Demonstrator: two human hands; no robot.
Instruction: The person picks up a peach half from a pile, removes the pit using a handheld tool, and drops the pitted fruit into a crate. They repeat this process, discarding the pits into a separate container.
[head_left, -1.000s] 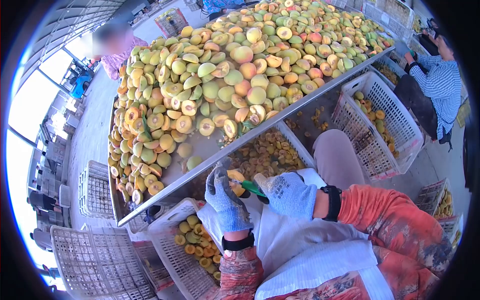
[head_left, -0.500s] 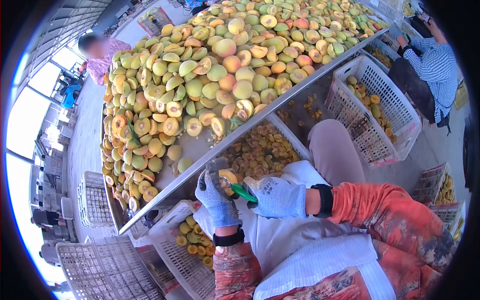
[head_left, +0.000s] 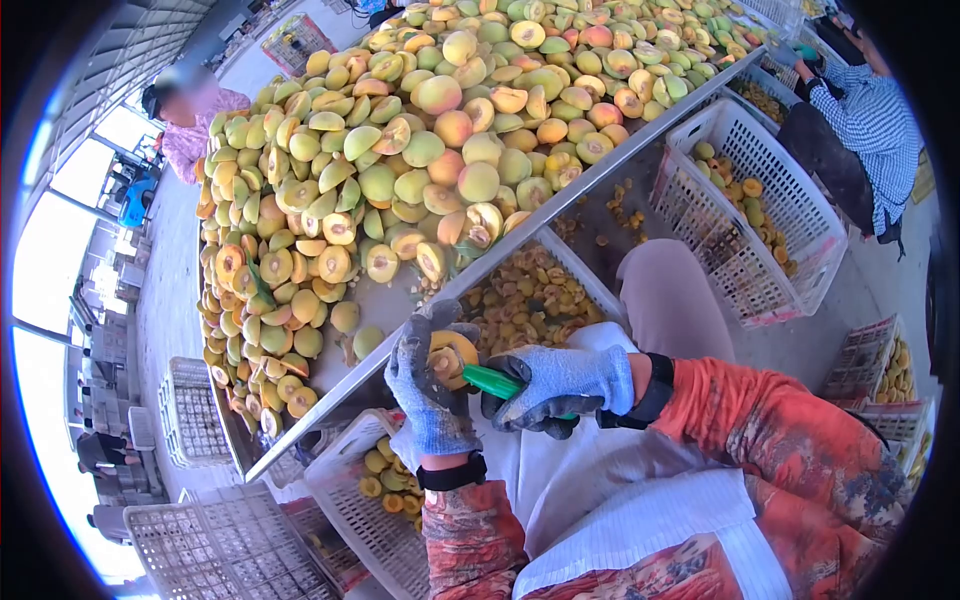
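My left hand, in a blue knitted glove with a dark, soiled palm, is closed around a halved peach with its orange cut face showing. My right hand, gloved the same way, grips a green-handled tool. The tool's front end meets the peach half; its tip is hidden there. Both hands are above the pale apron on my lap, just in front of the metal table edge. Behind them is a crate of small brownish-orange pieces.
Halved peaches are heaped on the table. A crate with peach halves stands at lower left, another crate at right. Empty crates stand further left. One person is at the far left, another at upper right.
The view has shifted. The right hand has turned so its dark fingers show around the green handle, and more of the peach half's cut face shows in the left hand.
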